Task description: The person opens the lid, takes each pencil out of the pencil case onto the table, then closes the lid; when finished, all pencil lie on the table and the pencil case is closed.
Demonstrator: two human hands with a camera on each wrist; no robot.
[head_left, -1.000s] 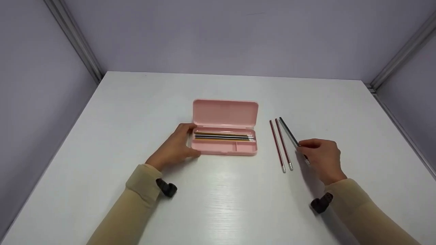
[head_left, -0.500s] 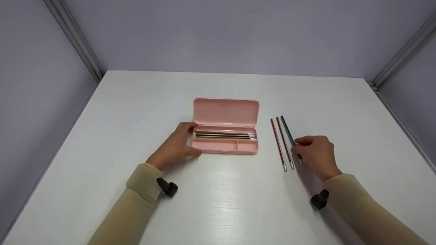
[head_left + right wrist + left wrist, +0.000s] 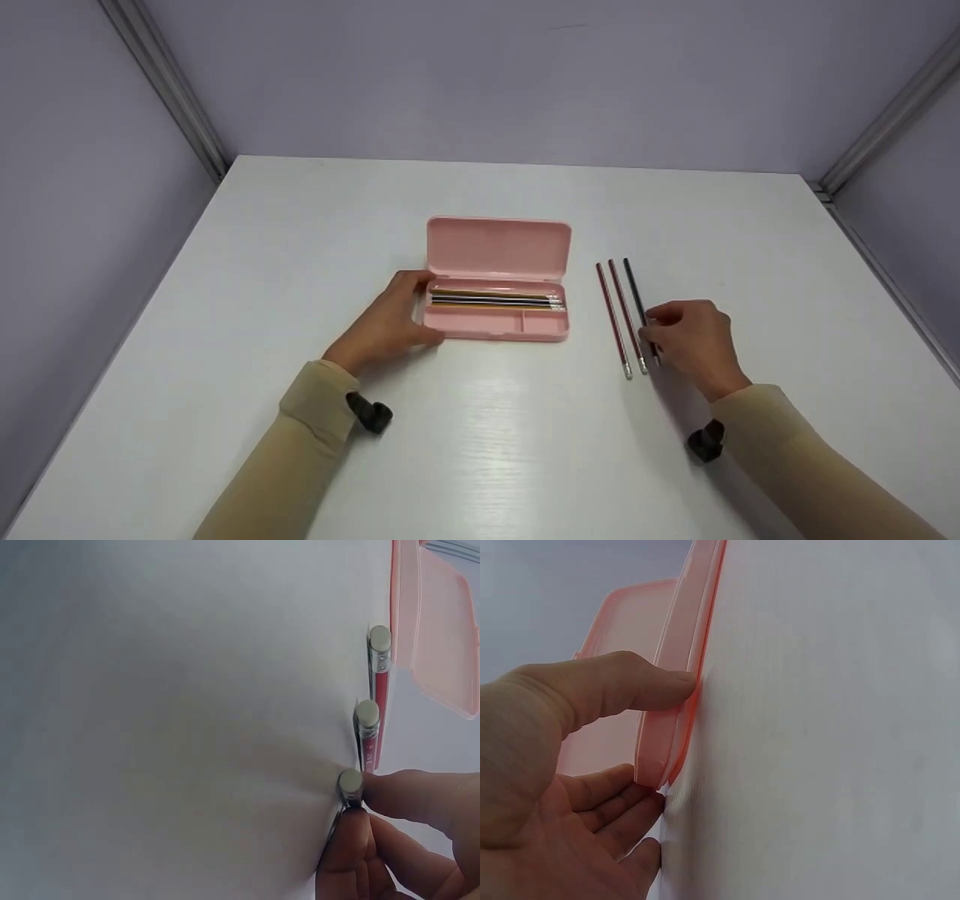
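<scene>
Dark pencil (image 3: 636, 300): lies on the white table (image 3: 225, 315) at 3 o'clock from the pink case (image 3: 495, 319), just right of two red pencils (image 3: 618, 319).
Your right hand (image 3: 694, 341): pinches its eraser end.
Your left hand (image 3: 386, 326): clasps the case's 9 o'clock end, thumb on the front edge.

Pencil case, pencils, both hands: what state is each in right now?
Pencil case: open, lid up, pencils inside.
Left hand: grips the case's left end.
Dark pencil: on the table, pinched by the right hand.
Two red pencils: lying loose, untouched.
</scene>
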